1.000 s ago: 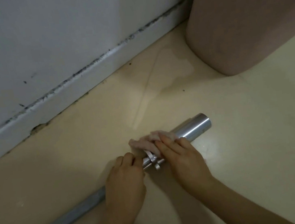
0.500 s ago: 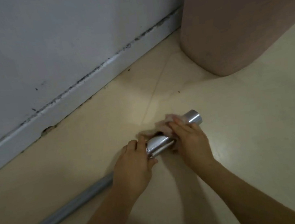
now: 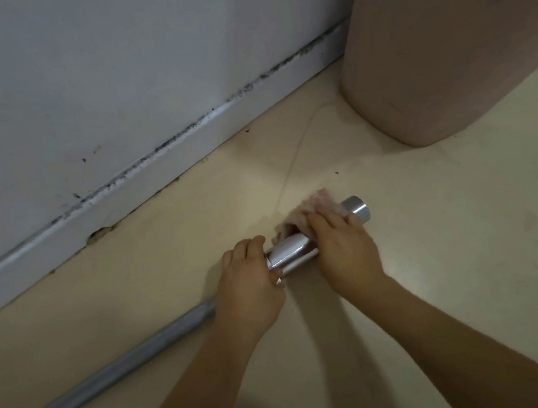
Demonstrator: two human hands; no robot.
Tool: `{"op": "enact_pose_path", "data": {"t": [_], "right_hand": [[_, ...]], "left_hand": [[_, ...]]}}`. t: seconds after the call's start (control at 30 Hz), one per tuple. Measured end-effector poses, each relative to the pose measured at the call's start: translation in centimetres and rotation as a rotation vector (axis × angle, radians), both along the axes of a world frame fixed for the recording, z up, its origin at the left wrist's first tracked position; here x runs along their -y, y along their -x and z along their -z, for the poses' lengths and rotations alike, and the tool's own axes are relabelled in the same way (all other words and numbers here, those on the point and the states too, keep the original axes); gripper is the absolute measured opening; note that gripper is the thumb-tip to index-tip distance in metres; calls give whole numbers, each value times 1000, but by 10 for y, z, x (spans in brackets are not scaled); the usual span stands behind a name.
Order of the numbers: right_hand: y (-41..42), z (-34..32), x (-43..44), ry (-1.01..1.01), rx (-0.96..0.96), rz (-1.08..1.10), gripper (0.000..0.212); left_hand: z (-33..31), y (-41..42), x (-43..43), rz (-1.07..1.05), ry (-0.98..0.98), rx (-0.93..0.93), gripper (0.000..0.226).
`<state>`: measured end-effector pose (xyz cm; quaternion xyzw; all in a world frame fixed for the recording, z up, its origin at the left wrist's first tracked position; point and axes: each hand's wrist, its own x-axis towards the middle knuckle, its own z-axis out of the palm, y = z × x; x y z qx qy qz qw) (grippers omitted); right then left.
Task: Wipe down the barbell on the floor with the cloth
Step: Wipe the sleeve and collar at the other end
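Note:
A steel barbell (image 3: 127,360) lies on the cream floor, running from the lower left up to its thick sleeve end (image 3: 356,210) at centre right. My left hand (image 3: 249,282) is wrapped over the bar at the sleeve's collar. My right hand (image 3: 344,248) presses a pale pink cloth (image 3: 318,205) onto the sleeve close to its tip. A shiny stretch of sleeve (image 3: 290,252) shows between the two hands. Most of the cloth is hidden under my right fingers.
A grey wall with a scuffed white skirting board (image 3: 141,194) runs diagonally behind the bar. A large pinkish rounded object (image 3: 445,40) stands on the floor at the upper right, beyond the sleeve end. Bare floor lies to the right of the bar.
My right hand has slid the cloth along the sleeve from the collar toward the tip, baring the shiny metal behind it. My left hand keeps its hold at the collar.

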<state>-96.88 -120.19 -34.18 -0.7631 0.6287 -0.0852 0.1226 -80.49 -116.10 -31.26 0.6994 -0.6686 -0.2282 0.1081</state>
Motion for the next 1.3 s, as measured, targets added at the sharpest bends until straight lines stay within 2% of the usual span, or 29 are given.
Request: {"op": "enact_pose_path", "data": {"t": [0.03, 0.1, 0.17, 0.23, 0.3, 0.33, 0.4, 0.47, 0.57, 0.67, 0.77, 0.83, 0.87, 0.93, 1.0, 1.1, 1.17, 1.23, 1.3], "right_hand": [[-12, 1, -1, -1, -5, 10, 49], [-40, 3, -10, -34, 54, -56, 47], [-53, 3, -25, -62, 150, -188, 52], [-36, 2, -22, -77, 165, -277, 62], [-10, 3, -5, -122, 134, -212, 81], [-2, 2, 3, -123, 124, -115, 84], [-8, -3, 7, -52, 97, -16, 65], [-29, -6, -5, -8, 139, -106, 55], [-45, -9, -19, -101, 237, -265, 54], [-32, -9, -11, -26, 99, -331, 58], [-3, -12, 2, 29, -44, -227, 76], [12, -11, 16, 33, -74, -147, 83], [14, -8, 25, 25, -66, -109, 87], [3, -3, 37, -19, -43, -21, 99], [-12, 0, 44, -15, 16, 98, 94], [-17, -1, 52, -66, 74, 202, 92], [-22, 2, 53, -14, 75, 237, 83], [-40, 6, 42, 63, 135, 125, 66], [-64, 10, 21, 62, 201, -103, 59]], "left_hand": [[-1, 2, -1, -14, 43, -19, 48], [0, 3, -2, -34, 98, -41, 35], [3, -2, -1, -30, 159, -32, 24], [3, -8, 2, -28, 166, -22, 20], [2, -12, 5, -3, 156, 37, 23], [2, -12, 4, 29, 150, 98, 27], [3, -12, -1, 79, 128, 185, 39], [7, -13, -5, 135, 115, 237, 49], [5, -16, 1, 161, 81, 225, 51], [-2, -18, 13, 146, 21, 217, 47], [-7, -22, 30, 83, -85, 207, 37], [-7, -27, 42, -33, -205, 61, 37], [-8, -28, 46, -85, -207, -12, 37], [-11, -26, 46, -93, -34, -28, 37], [-13, -23, 38, 24, 107, 72, 38], [-5, -24, 26, 129, 57, 233, 64], [2, -28, 32, 133, 40, 278, 74], [5, -30, 46, 109, 43, 287, 72], [5, -31, 58, 80, 29, 237, 62]]}}
